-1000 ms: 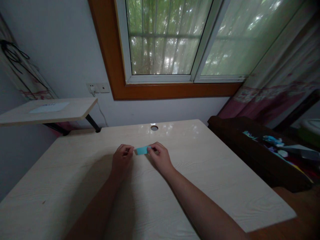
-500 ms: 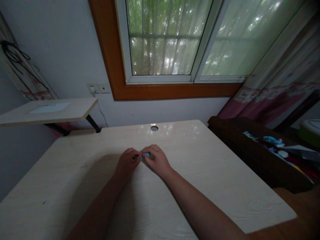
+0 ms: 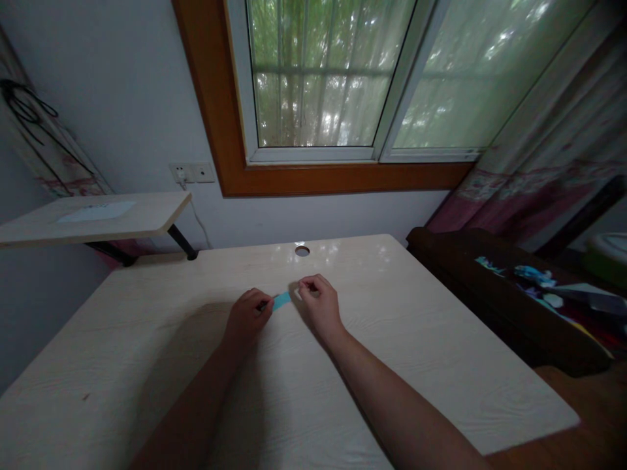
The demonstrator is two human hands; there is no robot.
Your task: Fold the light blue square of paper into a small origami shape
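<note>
Pinched at its left end by my left hand (image 3: 249, 314), a small flat light-blue strip (image 3: 281, 300) points to the right, just above or on the pale wooden tabletop (image 3: 304, 391). The fingers of that hand are closed and cover part of the strip; its exact kind is too small to tell. My right hand (image 3: 319, 300) is a little to the right of the strip's free end and apart from it. Its thumb and fingertips come together in a pinch. Whether anything tiny sits between them I cannot make out.
At the back left a raised shelf (image 3: 161, 219) on black legs carries a white paper sheet (image 3: 98, 211). A round cable hole (image 3: 302, 251) lies near the table's far edge. Dark wooden furniture (image 3: 455, 287) with items on it stands to the right. A window is ahead.
My right hand has let go of the light-blue strip and moved right and slightly away from me. More of the strip shows now. My left hand has hardly moved.
</note>
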